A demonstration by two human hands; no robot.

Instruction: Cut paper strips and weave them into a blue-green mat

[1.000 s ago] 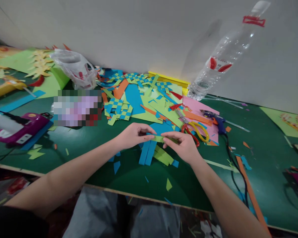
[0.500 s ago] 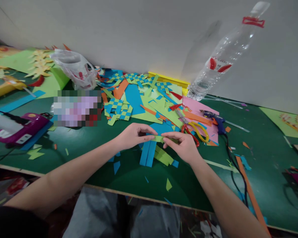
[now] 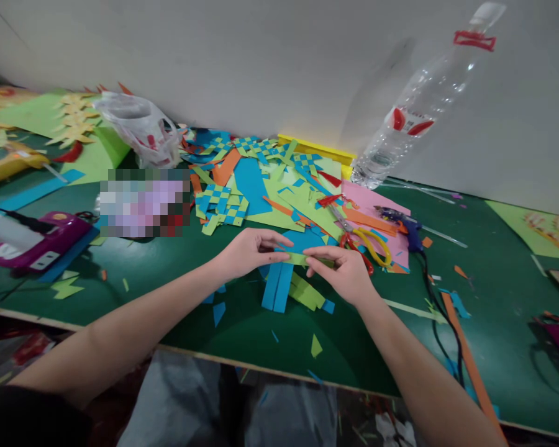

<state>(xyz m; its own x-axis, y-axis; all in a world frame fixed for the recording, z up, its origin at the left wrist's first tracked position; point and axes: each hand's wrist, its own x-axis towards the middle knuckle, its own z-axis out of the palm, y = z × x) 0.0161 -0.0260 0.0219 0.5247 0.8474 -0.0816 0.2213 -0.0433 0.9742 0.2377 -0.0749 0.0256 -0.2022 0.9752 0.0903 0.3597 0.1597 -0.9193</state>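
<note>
Both my hands meet over a small bundle of paper strips on the green table (image 3: 503, 298). My left hand (image 3: 249, 251) pinches the left side of the blue and green strips (image 3: 279, 285), thumb and fingers closed on them. My right hand (image 3: 345, 273) pinches a light green strip (image 3: 298, 259) that lies across the blue ones. More green strips (image 3: 305, 293) stick out beneath my right hand. Red and yellow scissors (image 3: 366, 244) lie just beyond my right hand.
A heap of woven blue-green paper squares (image 3: 221, 205) and coloured scraps fills the table's back. A clear plastic bottle (image 3: 414, 112) leans on the wall. A blue glue gun (image 3: 407, 226) with a black cord lies right, a magenta glue gun (image 3: 37, 239) left, a plastic bag (image 3: 140, 127) behind.
Almost nothing differs; my hands keep their pinch on the strips and shifted only slightly.
</note>
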